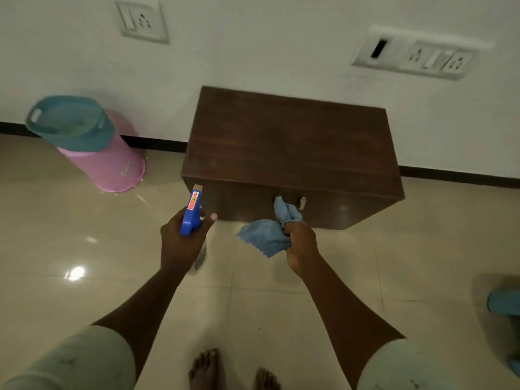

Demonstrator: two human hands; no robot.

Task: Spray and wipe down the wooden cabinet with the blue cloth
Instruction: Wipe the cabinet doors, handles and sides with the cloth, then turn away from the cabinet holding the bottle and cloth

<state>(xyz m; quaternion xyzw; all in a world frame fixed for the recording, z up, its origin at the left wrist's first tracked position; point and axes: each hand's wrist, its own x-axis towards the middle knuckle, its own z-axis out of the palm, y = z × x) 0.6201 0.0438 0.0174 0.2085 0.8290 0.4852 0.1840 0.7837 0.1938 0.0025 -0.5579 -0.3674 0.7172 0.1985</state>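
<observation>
At the far left a pink bin (104, 164) with a teal lid (70, 122) stands on the tiled floor (56, 235), close to the white wall (253, 52). Above it, on the wall, there is a white switch plate (142, 21).

Next comes the left hand (183, 243). It is closed around the neck of a spray bottle (191, 213), which has a blue head with an orange label on top; the thumb points to the right, and the pale body of the bottle shows under the palm. The nozzle points toward the wooden cabinet (289, 147) and reaches near its front left corner, but I cannot tell if it touches.

The wooden cabinet is dark brown and stands on the floor against the wall, in the middle of the view. Its top is bare, and two small metal handles (302, 203) are seen on the front face.

To the right of the bottle, the right hand (301, 243) is clenched on the blue cloth (270, 235). The cloth is bunched in the fist; one part sticks up in front of the cabinet's handles and another part hangs to the left. Both hands are in front of the cabinet, apart from each other.

Higher on the right, a long socket panel (416, 56) is on the wall. At the right edge a teal thing (503, 302) is partly in view. At the bottom, two bare feet (205, 370) stand on the tiles
</observation>
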